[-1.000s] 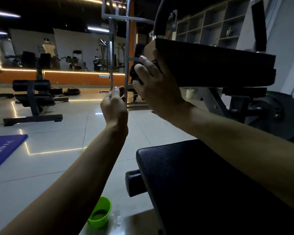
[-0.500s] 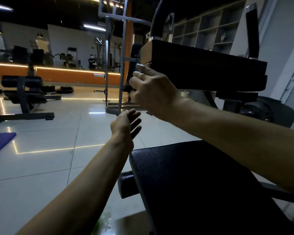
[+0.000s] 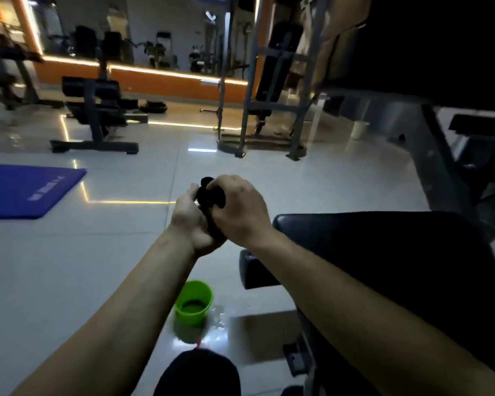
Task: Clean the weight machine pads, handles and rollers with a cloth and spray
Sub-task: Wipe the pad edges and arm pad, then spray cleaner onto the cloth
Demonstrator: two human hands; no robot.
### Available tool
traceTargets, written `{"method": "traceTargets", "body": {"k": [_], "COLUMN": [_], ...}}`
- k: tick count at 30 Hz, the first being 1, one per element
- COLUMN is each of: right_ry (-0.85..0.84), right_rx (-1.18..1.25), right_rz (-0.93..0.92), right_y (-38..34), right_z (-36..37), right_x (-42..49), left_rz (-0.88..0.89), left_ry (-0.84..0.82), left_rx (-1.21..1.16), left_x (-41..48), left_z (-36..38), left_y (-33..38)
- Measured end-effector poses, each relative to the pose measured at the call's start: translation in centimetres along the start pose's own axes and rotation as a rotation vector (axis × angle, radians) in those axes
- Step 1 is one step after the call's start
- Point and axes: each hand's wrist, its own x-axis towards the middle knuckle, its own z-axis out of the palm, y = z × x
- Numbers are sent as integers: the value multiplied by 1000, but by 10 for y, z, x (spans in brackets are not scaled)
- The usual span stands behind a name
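Both hands meet in front of me over the floor, just left of the black seat pad (image 3: 383, 252). A bunched black cloth (image 3: 210, 194) sits between them. My left hand (image 3: 190, 221) cups it from below and my right hand (image 3: 240, 212) grips it from above. Most of the cloth is hidden by the fingers. The machine's upper black pad (image 3: 426, 44) hangs at the top right. A black roller end (image 3: 255, 270) sticks out under the seat pad.
A green cup (image 3: 193, 305) holding liquid stands on the tiled floor below my hands, with wet spots beside it. A blue mat (image 3: 26, 190) lies at the left. Benches (image 3: 97, 110) and a grey rack (image 3: 249, 81) stand farther back. My dark knee (image 3: 197, 372) shows at the bottom.
My right hand has come down off the upper pad with the cloth. My left hand rose to meet it and now cups the cloth. The view tilted downward, showing the green cup.
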Motion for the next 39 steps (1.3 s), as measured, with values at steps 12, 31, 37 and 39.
{"method": "traceTargets", "body": {"k": [12, 31, 37, 39], "right_ry": [-562, -713, -518, -447], "right_rx": [450, -67, 108, 119], "right_rz": [989, 873, 854, 849], "right_y": [73, 37, -66, -103], "right_z": [255, 216, 58, -16], "right_x": [-111, -137, -56, -26], "left_rz": [-182, -350, -241, -208], "left_ry": [493, 643, 855, 839], "left_rx": [57, 170, 340, 395], "left_x": [48, 6, -83, -124], "left_z": [-268, -205, -79, -28], "left_y": [-77, -24, 38, 66]}}
